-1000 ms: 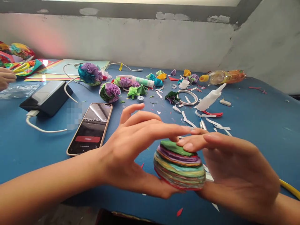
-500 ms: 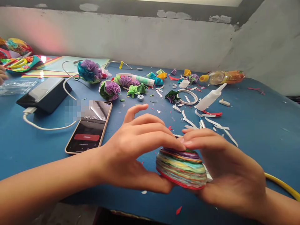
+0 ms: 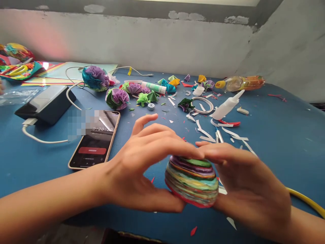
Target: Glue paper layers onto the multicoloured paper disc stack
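Between my two hands is a dome-shaped stack of layered, many-coloured paper (image 3: 191,181), with a red bottom edge and green and purple layers at the top. My left hand (image 3: 149,166) grips it from the left, thumb beneath and fingers over the top. From the right, my right hand (image 3: 243,183) holds it the same way, its fingertips meeting those of the left at the top. The far side of the stack is hidden. A pen (image 3: 218,136) and white paper strips (image 3: 203,130) lie just behind my hands.
A phone (image 3: 95,140) lies left, by a black box-shaped device (image 3: 45,105) with a white cable. Behind are paper pompoms (image 3: 117,99), a glue stick (image 3: 153,87), a tape ring (image 3: 203,105), a white squeeze bottle (image 3: 227,106) and a plastic bottle (image 3: 241,83).
The layered paper stack has shifted slightly left and tipped, so more of its green top layers show. Both hands keep their hold on it.
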`<state>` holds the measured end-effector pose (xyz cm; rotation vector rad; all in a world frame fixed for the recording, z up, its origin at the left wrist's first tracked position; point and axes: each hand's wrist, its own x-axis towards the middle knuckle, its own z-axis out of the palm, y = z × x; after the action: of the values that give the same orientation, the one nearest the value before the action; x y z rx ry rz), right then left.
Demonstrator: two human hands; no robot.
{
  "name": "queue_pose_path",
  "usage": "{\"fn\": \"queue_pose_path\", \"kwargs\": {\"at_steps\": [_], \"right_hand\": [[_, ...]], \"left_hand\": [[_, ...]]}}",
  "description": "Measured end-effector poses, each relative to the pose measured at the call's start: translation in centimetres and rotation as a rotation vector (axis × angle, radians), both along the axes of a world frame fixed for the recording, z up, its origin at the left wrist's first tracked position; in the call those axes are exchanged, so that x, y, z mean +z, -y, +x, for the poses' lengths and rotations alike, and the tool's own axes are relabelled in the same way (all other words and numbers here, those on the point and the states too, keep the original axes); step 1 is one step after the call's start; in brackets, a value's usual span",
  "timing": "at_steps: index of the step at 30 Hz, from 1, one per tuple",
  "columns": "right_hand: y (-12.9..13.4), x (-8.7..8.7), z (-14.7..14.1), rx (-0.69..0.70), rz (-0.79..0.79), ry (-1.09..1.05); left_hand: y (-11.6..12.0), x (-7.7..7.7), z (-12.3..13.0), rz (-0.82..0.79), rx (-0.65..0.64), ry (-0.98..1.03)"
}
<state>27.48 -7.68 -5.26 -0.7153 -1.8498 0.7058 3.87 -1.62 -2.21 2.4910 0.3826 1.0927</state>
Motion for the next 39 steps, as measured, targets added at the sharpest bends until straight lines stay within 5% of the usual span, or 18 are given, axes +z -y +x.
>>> {"fn": "queue_pose_path", "kwargs": {"at_steps": [23, 31, 36, 39], "right_hand": [[-0.4, -0.5, 0.4, -0.016, 0.070, 0.025], [-0.8, -0.6, -0.1, -0.129, 0.031, 0.240], [-1.3, -1.1, -0.1, -0.135, -0.004, 0.344], [-1.9, 0.3, 0.3, -0.108, -0.006, 0.393]], "left_hand": [[0.3, 0.6, 0.1, -0.063, 0.071, 0.039], [0.0, -0.1, 0.3, 0.006, 0.164, -0.094], [-0.7, -0.1, 0.4, 0.233, 0.001, -0.115], [-0.6, -0.2, 0.4, 0.204, -0.058, -0.155]]}}
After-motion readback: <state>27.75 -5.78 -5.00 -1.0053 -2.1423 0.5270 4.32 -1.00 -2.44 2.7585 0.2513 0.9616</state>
